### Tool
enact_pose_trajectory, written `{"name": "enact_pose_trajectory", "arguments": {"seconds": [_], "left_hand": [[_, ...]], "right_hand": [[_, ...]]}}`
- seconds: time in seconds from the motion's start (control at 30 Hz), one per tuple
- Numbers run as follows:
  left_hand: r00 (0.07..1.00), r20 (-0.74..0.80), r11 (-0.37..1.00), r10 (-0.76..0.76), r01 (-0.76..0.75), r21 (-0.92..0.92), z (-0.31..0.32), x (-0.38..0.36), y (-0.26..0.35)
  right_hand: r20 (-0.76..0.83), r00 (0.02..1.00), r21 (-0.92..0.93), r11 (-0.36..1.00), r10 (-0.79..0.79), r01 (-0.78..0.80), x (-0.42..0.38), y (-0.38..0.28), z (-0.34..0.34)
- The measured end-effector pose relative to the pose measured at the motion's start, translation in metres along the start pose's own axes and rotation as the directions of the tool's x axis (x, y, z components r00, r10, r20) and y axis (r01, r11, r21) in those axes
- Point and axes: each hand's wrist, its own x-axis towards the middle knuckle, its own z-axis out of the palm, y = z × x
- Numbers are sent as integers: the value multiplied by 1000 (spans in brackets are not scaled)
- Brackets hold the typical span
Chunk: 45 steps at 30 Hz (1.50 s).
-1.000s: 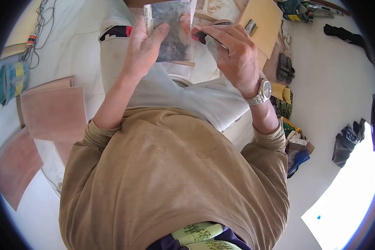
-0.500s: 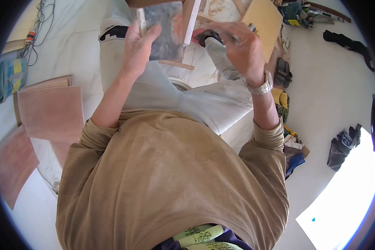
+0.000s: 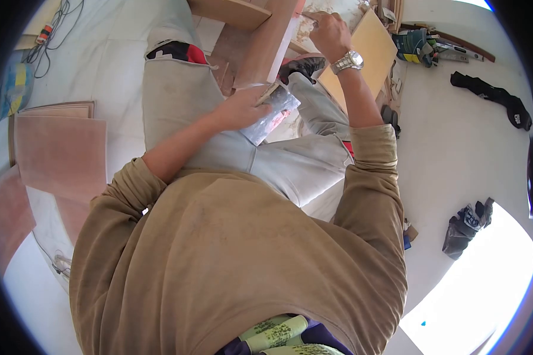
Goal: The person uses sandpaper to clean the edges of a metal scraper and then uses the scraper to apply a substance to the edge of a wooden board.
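My left hand (image 3: 241, 109) is closed on the edge of a flat grey plate (image 3: 273, 114) with pinkish-red paste smeared on it, tilted above my lap. Just beyond it, a long pale-pink wooden board (image 3: 270, 44) stands as part of a wooden frame, joined by a crosspiece (image 3: 231, 12). My right hand (image 3: 331, 36), with a watch on the wrist, is at the right side of this board near its far end. Its fingers are closed together, pointing at the board's face by a small reddish spot. Whatever they hold is too small to name.
A yellowish panel (image 3: 361, 59) leans right of the frame. Reddish-brown sheets (image 3: 61, 151) lie at left by a blue-and-yellow container (image 3: 15, 89) and a cable (image 3: 56, 35). Tools in a green bag (image 3: 413, 47), a black sock (image 3: 491, 97) and dark cloth (image 3: 466, 229) lie right.
My left hand has lowered the grey plate toward my lap and turned it rightward. My right hand has moved forward to the wooden board. The view has shifted, showing more of the frame.
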Motion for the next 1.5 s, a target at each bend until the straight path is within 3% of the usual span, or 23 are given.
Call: {"name": "enact_pose_trajectory", "arguments": {"seconds": [0.27,0.37,0.47,0.57,0.67,0.77,0.87,1.0,1.2,1.27,1.37,1.5], "left_hand": [[997,-48,998,57,-58,-25,6,3,-11],[998,-56,999,23,-26,-46,5,1,-4],[1000,-27,989,-2,-2,-150,5,3,-5],[997,0,988,-71,70,-137,0,5,8],[987,11,950,-163,159,-270,-1,6,26],[994,-79,977,-71,53,-207,9,11,8],[998,-36,987,-57,51,-150,7,10,5],[993,-113,998,-21,14,-67,9,9,3],[986,-159,995,44,-58,-84,13,6,1],[985,-156,989,69,-88,-120,15,6,0],[990,-130,998,57,-59,-7,14,7,-2],[985,-157,995,75,-85,-58,13,6,3]], "right_hand": [[-36,985,11,986,-166,167,-7,4,6],[-29,993,-86,990,-116,114,-11,7,17],[-5,993,-42,992,-116,116,-21,-13,1],[66,982,-67,981,-179,183,-32,-19,-3],[82,976,11,979,-204,204,-39,-30,-17],[-3,990,-32,990,-141,140,-24,-11,-8],[-49,986,-53,986,-158,156,-8,1,-8],[15,995,-116,988,-101,102,-2,1,-7],[-10,970,-118,963,-243,240,-13,-9,-5],[-2,965,-103,960,-263,261,-23,-17,-6],[9,962,-51,960,-274,274,-38,-31,-12],[47,954,-51,953,-296,298,-42,-37,-20]]}}
